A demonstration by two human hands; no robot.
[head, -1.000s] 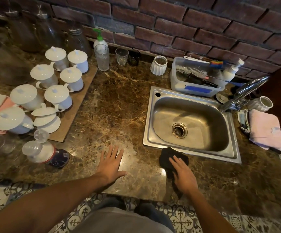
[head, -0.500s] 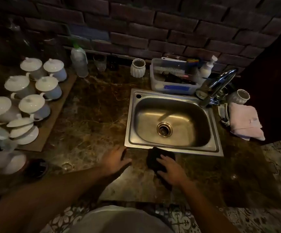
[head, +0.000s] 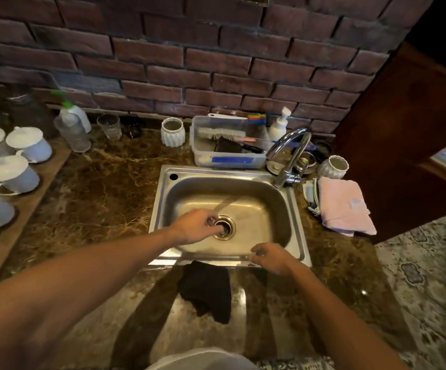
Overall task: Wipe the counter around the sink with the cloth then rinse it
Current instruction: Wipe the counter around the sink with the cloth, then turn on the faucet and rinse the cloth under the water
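My left hand (head: pixel 195 227) reaches into the sink (head: pixel 298 220), fingers curled down at the drain (head: pixel 224 227); whether they pinch anything there I cannot tell, since the fingertips blur against the metal ring. My right hand (head: pixel 271 257) hovers over the sink's front rim, fingers loosely bent and holding nothing. The cloth (head: pixel 207 289), black and crumpled, lies on the worktop (head: pixel 104 198) just in front of the sink, its top edge touching the rim, between my two forearms and free of both hands. Water seems to run from the tap (head: pixel 288 153) toward the drain as a faint streak, though the blur leaves me unsure. The tap stands at the sink's back right corner. Behind the sink, against the brick wall (head: pixel 216 57), sits a clear tub (head: pixel 227 153) with a brush (head: pixel 221 133) lying across it, and a white ribbed pot (head: pixel 173 132) stands just left of the tub. A pump bottle (head: pixel 279 124) rises behind the tub's right end. Right of the sink a pink towel (head: pixel 343 205) lies folded near the worktop's right edge, with a second ribbed pot (head: pixel 334 170) behind it. Along the left edge white lidded cups (head: pixel 13 172) crowd a brown board (head: pixel 29 209), and a plastic bottle (head: pixel 73 129) and a glass (head: pixel 109 126) stand near the wall.
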